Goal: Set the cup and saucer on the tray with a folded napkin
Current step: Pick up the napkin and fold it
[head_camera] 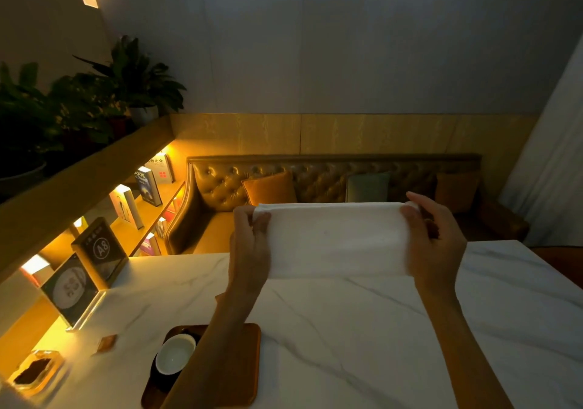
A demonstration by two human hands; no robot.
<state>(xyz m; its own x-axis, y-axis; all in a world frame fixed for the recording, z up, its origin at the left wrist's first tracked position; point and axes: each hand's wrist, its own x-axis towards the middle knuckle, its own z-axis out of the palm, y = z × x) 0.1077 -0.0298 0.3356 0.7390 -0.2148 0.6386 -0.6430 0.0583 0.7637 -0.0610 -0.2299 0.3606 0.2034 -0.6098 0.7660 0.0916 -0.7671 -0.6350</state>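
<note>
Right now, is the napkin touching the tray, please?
Apart. Head view: left hand and right hand hold the napkin up, tabletop showing between it and the tray.

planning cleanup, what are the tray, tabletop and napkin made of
Tray: likely wood, smooth warm-brown satin surface, rounded corners. Tabletop: marble or marble-look, white with grey veins, slight sheen. Napkin: soft white cloth or thick paper; matte, bends limply.

I logged the white rectangular napkin (337,238) as soft and matt, cloth or paper, couldn't tell which. The white grey-veined marble tabletop (347,329) looked smooth, faintly glossy. The brown rounded wooden tray (247,377) looked smooth, satin. The round white ceramic cup (175,355) looked glazed. The tan tufted leather sofa (220,184) shone.
</note>
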